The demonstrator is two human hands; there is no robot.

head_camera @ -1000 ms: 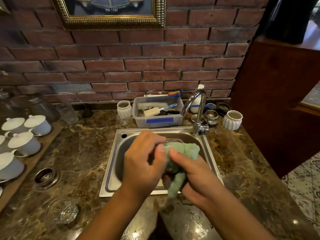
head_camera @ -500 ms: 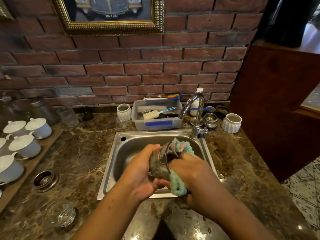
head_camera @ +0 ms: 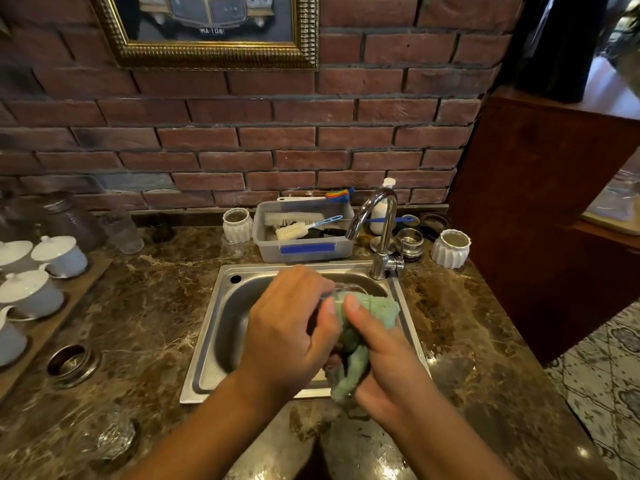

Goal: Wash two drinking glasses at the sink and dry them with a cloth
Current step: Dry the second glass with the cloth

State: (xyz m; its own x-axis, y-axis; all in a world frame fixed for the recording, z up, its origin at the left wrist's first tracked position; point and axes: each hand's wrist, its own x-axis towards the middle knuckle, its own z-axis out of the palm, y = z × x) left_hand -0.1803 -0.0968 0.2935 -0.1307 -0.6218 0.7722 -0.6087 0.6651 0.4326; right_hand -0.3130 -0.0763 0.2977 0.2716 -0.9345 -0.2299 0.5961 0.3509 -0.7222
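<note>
The fingers (head_camera: 313, 280) of our left hand (head_camera: 287, 327) curl round the drinking glass (head_camera: 349, 289), with the thumb pressed to its side. The fingers of our right hand (head_camera: 391, 365) pinch the green cloth (head_camera: 375, 311), which is bunched against the glass. We hold both above the front half of the sink (head_camera: 204, 344), clear of the basin. Hands and cloth hide most of the glass.

Handling: we judge the glass rigid, fragile and slippery while wet. We grip its wall, not the rim, with moderate squeeze. The cloth is soft and light and conforms to any hold.

Surroundings: the tap (head_camera: 384, 230) rises at the sink's rear right corner, near the glass, and is the likeliest thing to strike. Behind the sink sits a grey tub (head_camera: 301, 249) of brushes, flanked by white ribbed cups (head_camera: 452, 249). Left of the sink, lidded cups (head_camera: 34, 292) stand on a wooden tray (head_camera: 86, 282). Another glass (head_camera: 112, 441) rests on the table (head_camera: 145, 306), forward and left of the sink.
</note>
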